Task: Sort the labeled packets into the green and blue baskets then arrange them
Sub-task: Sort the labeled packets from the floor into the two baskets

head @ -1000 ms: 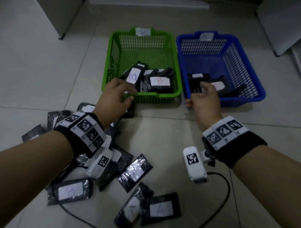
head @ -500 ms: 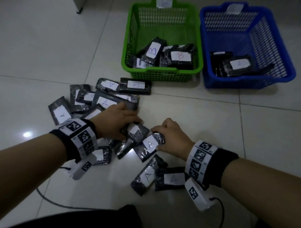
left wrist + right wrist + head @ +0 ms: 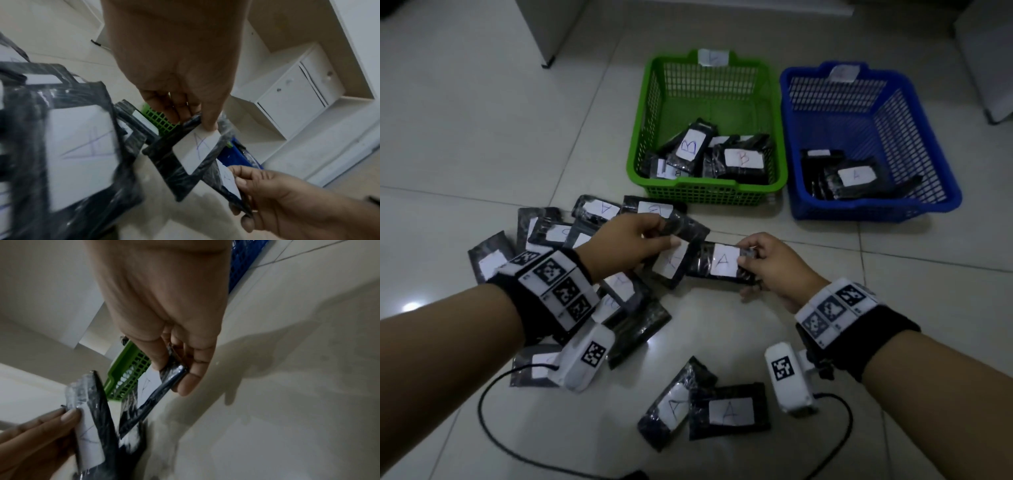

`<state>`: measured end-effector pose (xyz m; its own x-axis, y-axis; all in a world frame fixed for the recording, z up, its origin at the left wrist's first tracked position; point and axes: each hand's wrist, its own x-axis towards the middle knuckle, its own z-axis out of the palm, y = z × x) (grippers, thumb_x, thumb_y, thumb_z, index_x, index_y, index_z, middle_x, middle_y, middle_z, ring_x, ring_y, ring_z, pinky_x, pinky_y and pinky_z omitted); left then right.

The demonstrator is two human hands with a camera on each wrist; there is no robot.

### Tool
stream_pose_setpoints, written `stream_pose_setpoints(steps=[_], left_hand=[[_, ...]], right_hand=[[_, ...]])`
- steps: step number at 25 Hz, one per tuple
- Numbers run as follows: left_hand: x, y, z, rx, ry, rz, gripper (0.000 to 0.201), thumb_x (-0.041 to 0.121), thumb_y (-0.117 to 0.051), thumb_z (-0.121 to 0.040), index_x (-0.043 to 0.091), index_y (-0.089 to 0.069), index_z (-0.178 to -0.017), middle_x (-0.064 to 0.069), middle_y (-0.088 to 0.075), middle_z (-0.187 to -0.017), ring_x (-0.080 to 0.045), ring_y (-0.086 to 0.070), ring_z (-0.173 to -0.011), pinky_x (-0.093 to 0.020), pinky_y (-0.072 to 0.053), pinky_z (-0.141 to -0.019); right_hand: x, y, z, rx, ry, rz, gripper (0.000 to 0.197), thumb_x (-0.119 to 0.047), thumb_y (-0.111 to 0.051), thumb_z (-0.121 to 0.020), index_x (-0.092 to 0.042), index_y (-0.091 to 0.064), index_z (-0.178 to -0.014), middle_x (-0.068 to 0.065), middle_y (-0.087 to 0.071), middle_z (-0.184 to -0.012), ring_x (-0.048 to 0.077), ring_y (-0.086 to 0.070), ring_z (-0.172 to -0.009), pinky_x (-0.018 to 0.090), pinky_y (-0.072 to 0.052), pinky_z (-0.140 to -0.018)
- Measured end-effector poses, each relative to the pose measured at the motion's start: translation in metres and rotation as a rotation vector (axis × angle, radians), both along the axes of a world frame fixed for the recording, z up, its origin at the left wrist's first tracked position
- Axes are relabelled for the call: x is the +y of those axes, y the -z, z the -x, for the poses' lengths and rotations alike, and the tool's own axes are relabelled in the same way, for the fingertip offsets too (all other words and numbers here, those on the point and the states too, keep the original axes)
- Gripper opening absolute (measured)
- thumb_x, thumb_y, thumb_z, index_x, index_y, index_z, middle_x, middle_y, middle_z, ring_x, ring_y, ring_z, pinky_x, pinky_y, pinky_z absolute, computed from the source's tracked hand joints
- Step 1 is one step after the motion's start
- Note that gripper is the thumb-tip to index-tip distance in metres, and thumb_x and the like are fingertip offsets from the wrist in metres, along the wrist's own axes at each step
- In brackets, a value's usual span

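Note:
My left hand pinches a black packet with a white "A" label by its top end, thumb on the label. My right hand pinches a second "A" packet by its right end, held flat just above the floor. The two packets overlap between my hands. The green basket at the back holds several "B" packets. The blue basket to its right holds a few "A" packets.
Several more labeled packets lie in a loose heap on the tiled floor to the left. Two "A" packets lie near me. A black cable loops over the floor in front. White cabinets stand at the back.
Both hands left the basket fronts, dropped onto the heap, and each has lifted an "A" packet off the floor. The view shifted with my head.

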<state>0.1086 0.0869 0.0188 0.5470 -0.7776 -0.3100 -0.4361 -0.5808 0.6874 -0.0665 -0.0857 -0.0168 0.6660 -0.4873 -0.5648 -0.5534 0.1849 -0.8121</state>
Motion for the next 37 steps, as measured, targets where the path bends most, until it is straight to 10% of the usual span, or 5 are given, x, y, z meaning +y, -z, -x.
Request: stream_pose_setpoints(steps=[4,12,23,32,37], left_hand=[[-0.019,-0.013,0.009,0.519,-0.307,0.220,0.027,0.031,-0.057,-0.092,0.004,-0.059,-0.092,-0.010,-0.055,-0.078,-0.017,-0.057,-0.068,-0.026,-0.054,-0.059],[-0.053,-0.029,0.008,0.672,-0.387,0.444,0.021,0.003,-0.051,-0.092,0.011,-0.058,-0.110,-0.009,-0.062,-0.084,-0.013,-0.061,-0.063,-0.025,-0.057,-0.054],[-0.217,-0.043,0.003,0.330,-0.258,0.456,0.016,0.008,-0.067,-0.083,0.019,-0.056,-0.086,-0.008,-0.062,-0.087,-0.022,-0.061,-0.076,-0.033,-0.054,-0.067],[-0.306,-0.003,0.030,-0.235,0.053,0.180,0.038,0.024,-0.058,-0.090,0.012,-0.058,-0.126,-0.008,-0.054,-0.131,-0.023,-0.054,-0.118,-0.027,-0.038,-0.100],[-0.268,-0.017,0.028,-0.320,0.231,0.211,0.029,0.018,-0.055,-0.091,0.016,-0.063,-0.119,-0.008,-0.050,-0.131,-0.021,-0.051,-0.115,-0.026,-0.036,-0.099]], right_hand=[[-0.017,-0.017,-0.006,-0.141,0.130,0.045,0.016,-0.002,-0.053,-0.093,-0.017,-0.054,-0.096,0.018,-0.058,-0.108,0.024,-0.062,-0.076,0.033,-0.053,-0.051],[-0.049,-0.041,-0.014,-0.343,0.477,-0.022,0.016,-0.001,-0.054,-0.091,-0.004,-0.051,-0.107,0.020,-0.059,-0.101,0.023,-0.059,-0.069,0.034,-0.056,-0.050],[-0.166,-0.061,-0.016,-0.359,0.912,-0.060,0.013,-0.002,-0.052,-0.091,-0.003,-0.056,-0.104,0.010,-0.060,-0.076,0.016,-0.061,-0.043,0.026,-0.053,-0.048],[-0.212,-0.041,0.005,-0.187,0.628,0.038,0.027,0.008,-0.050,-0.088,0.006,-0.054,-0.115,0.011,-0.056,-0.093,0.016,-0.058,-0.075,0.031,-0.056,-0.084],[-0.174,-0.035,0.008,-0.249,0.700,0.254,0.040,0.003,-0.048,-0.085,-0.009,-0.059,-0.121,0.007,-0.062,-0.073,0.022,-0.059,-0.065,0.040,-0.057,-0.071]])
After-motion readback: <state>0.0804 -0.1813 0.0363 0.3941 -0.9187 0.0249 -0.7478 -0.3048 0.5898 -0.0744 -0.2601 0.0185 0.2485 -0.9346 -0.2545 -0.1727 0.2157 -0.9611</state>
